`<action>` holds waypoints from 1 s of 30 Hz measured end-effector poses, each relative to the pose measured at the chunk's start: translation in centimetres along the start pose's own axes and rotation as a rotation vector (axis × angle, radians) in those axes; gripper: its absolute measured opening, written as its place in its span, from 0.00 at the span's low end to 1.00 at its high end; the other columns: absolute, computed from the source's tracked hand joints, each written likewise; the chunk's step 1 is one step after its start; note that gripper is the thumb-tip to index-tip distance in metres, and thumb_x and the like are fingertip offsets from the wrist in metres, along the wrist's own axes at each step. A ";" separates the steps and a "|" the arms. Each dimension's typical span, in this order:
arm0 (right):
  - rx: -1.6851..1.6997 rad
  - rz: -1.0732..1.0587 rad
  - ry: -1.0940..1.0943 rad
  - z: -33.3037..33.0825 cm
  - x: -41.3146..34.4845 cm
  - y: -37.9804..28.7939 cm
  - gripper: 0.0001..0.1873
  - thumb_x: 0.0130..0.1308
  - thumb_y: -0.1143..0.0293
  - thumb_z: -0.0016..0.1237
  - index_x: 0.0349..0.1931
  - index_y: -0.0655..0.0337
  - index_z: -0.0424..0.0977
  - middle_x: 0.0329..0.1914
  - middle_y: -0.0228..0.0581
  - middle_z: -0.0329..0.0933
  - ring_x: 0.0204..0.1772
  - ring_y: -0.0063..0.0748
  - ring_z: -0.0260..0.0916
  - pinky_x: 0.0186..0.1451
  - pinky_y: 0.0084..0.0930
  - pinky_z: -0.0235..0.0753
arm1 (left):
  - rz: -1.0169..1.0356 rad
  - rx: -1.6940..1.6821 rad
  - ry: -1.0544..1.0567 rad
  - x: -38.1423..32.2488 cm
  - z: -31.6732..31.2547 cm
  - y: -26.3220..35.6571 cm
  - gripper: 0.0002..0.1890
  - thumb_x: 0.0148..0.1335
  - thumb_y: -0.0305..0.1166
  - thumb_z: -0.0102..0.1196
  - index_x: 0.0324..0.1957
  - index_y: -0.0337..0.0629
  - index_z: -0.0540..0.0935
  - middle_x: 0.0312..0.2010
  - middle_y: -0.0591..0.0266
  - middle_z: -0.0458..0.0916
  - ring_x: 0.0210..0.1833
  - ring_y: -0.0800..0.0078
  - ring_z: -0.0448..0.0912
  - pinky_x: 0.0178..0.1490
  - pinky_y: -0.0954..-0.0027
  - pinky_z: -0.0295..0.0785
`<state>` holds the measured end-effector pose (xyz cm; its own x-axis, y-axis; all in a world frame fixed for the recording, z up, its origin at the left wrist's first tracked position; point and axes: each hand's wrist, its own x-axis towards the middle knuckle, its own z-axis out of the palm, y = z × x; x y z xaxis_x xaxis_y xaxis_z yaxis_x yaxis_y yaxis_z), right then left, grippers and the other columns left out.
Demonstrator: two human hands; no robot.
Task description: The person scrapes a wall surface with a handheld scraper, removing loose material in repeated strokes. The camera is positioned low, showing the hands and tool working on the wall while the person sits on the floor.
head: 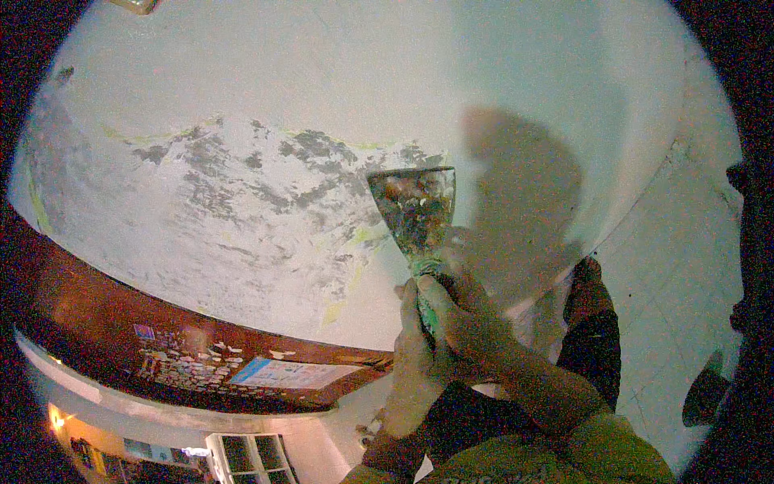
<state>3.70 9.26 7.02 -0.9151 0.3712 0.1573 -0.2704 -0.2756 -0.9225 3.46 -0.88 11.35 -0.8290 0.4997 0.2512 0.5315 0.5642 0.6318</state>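
A putty knife (417,202) with a wide, stained metal blade points away from me, its blade in front of a pale wall (338,72). Wrapped around its green, paint-smeared handle (427,308) is my right hand (468,323), the thumb lying along it. My left hand (414,363) closes on the same handle from the other side. Left of the blade, the wall has a rough patch (260,181) of grey smears with yellowish streaks at its borders. Whether the blade touches the wall I cannot tell.
A dark shadow (526,199) falls on the wall right of the blade. A brown panel (91,290) with a paper sheet (296,372) and small scraps runs along the lower left. Below it appears a white-framed window (254,457). A foot (586,284) stands on the pale floor (659,302).
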 end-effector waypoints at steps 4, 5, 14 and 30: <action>-0.589 -0.591 0.038 0.0 0.2 -1.7 0.19 0.67 0.65 0.43 0.57 0.58 0.61 0.50 0.49 0.68 0.53 0.45 0.68 0.54 0.40 0.69 | 0.040 0.145 -0.106 -0.5 -4.3 0.5 0.32 0.60 0.34 0.57 0.66 0.42 0.62 0.32 0.40 0.81 0.35 0.44 0.82 0.38 0.53 0.76; -0.387 -0.396 0.064 0.4 0.1 -2.2 0.18 0.68 0.64 0.42 0.55 0.57 0.61 0.46 0.46 0.69 0.50 0.42 0.69 0.50 0.37 0.70 | 0.014 0.209 -0.117 -0.6 -5.1 0.8 0.31 0.59 0.34 0.58 0.64 0.42 0.64 0.31 0.40 0.81 0.34 0.44 0.82 0.38 0.52 0.76; 0.473 0.387 0.066 3.5 0.7 -2.7 0.10 0.71 0.56 0.38 0.39 0.51 0.65 0.22 0.29 0.66 0.17 0.25 0.62 0.17 0.23 0.63 | 1.016 0.808 0.126 7.5 -10.2 3.3 0.24 0.51 0.30 0.58 0.54 0.45 0.77 0.51 0.56 0.75 0.53 0.53 0.72 0.58 0.53 0.65; 0.390 0.277 -0.014 0.5 2.5 -3.8 0.13 0.73 0.52 0.34 0.34 0.49 0.62 0.14 0.28 0.63 0.08 0.24 0.56 0.07 0.25 0.55 | 1.357 0.837 0.102 16.9 -5.1 1.3 0.21 0.50 0.29 0.53 0.49 0.35 0.76 0.55 0.50 0.73 0.62 0.51 0.68 0.68 0.48 0.59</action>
<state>2.33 10.76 11.10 -0.9718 0.2255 -0.0689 -0.1051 -0.6760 -0.7294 -10.75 4.95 20.14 0.3265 0.8844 0.3334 0.7640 -0.0392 -0.6440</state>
